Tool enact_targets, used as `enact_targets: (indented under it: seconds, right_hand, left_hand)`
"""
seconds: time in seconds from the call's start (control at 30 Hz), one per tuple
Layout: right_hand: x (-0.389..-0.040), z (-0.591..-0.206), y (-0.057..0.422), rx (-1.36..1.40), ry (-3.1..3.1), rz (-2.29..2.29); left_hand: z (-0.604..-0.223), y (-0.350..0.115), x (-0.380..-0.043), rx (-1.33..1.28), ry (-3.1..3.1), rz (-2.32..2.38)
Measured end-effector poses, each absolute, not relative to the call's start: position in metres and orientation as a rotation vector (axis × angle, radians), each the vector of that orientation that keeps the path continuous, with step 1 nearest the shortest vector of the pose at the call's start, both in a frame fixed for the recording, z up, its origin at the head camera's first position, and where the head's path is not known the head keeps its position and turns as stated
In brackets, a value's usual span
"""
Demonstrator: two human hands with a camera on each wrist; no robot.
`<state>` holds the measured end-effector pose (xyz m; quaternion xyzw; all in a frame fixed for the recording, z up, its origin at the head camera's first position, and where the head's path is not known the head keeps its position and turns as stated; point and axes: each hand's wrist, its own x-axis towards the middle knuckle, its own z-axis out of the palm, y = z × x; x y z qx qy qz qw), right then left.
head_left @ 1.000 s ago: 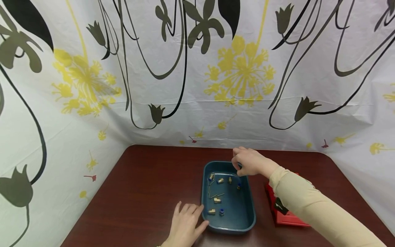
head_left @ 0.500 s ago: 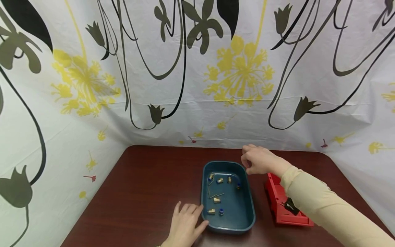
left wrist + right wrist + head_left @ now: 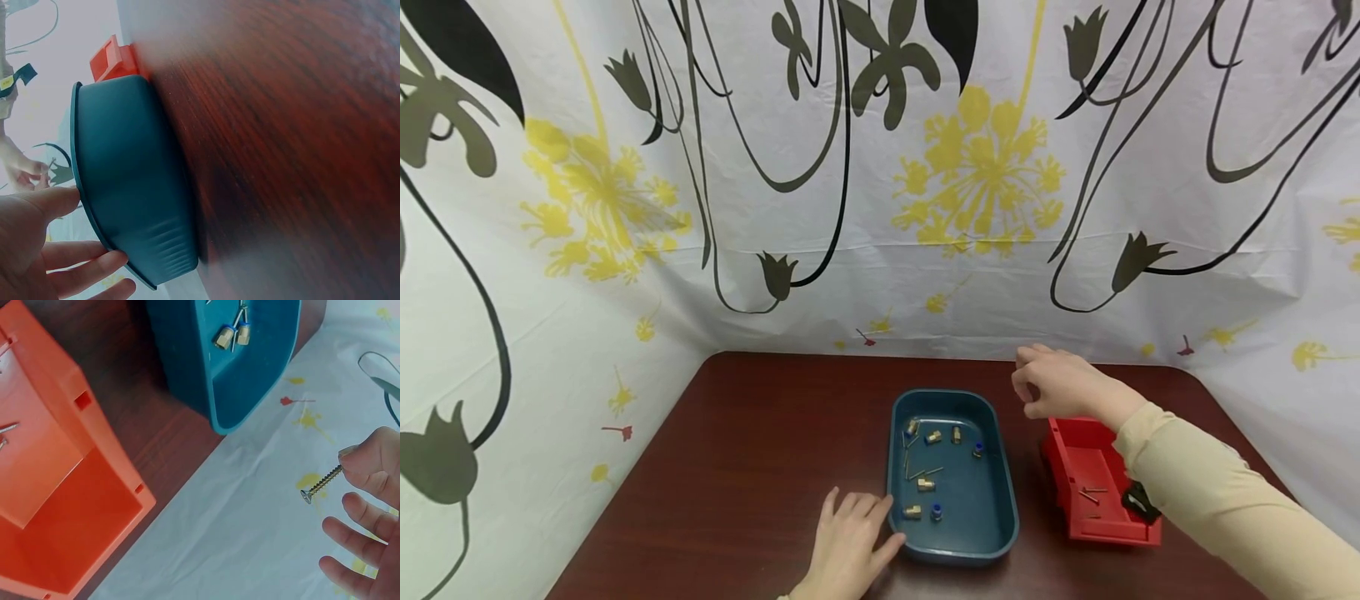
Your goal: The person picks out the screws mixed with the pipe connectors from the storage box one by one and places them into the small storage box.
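My right hand [image 3: 1063,385] is raised over the far left corner of a red bin [image 3: 1075,467]. In the right wrist view its thumb and forefinger pinch a screw [image 3: 322,484] by the threaded end, head hanging outward; the other fingers are spread. My left hand [image 3: 850,542] rests with relaxed fingers on the near left rim of a blue tray [image 3: 966,533]. Inside that tray lie several brass fittings [image 3: 927,484], some with blue ends, and a few thin screws [image 3: 907,465]. More screws [image 3: 1088,497] lie in the red bin.
The bin stands to the right of the tray on a dark wooden table [image 3: 790,450], with a strip of tabletop between them. A patterned white cloth [image 3: 865,208] hangs behind the table. A black strap [image 3: 1138,502] sits at my right wrist, above the bin.
My right hand has moved rightward with the screw, from the tray's far right corner to the bin's far edge, uncovering more of the bin. The left hand stays on the tray rim.
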<state>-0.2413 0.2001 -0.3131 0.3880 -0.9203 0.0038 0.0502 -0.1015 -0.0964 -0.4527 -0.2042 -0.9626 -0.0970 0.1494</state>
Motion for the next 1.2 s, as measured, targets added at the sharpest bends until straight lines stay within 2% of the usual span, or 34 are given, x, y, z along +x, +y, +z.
enact_targets:
  seconds: [1.2]
  right_hand:
    - [-0.231,-0.327,0.268,1.038,-2.861,0.015]
  left_hand:
    - [-0.452,-0.097,-0.101,-0.573,-2.775,-0.276]
